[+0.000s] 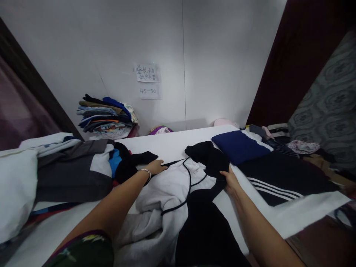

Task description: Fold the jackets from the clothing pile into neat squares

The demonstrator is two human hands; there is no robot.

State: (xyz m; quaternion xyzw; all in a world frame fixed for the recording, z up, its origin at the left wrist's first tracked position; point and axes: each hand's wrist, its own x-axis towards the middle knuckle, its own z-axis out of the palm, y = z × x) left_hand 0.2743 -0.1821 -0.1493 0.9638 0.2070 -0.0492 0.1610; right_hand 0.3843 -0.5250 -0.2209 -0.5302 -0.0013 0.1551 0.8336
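Observation:
A jacket (207,222), black outside with a pale grey lining (167,189) and black piping, lies opened out in front of me on the white table. Its black hood or collar part (213,154) points away from me. My left hand (156,167), with a bracelet at the wrist, is closed on the jacket's far left edge by the black sleeve; its fingertips are partly hidden. On the other side, my right hand (230,180) pinches the black cloth below the hood, thumb on top. The near end of the jacket runs out of view.
Heaped clothes (75,174) lie at the left. A folded stack (107,116) stands against the wall under paper notes (148,81). Rightward are a folded navy garment (240,146), a black one with white stripes (280,178), and more clothes beyond the table edge.

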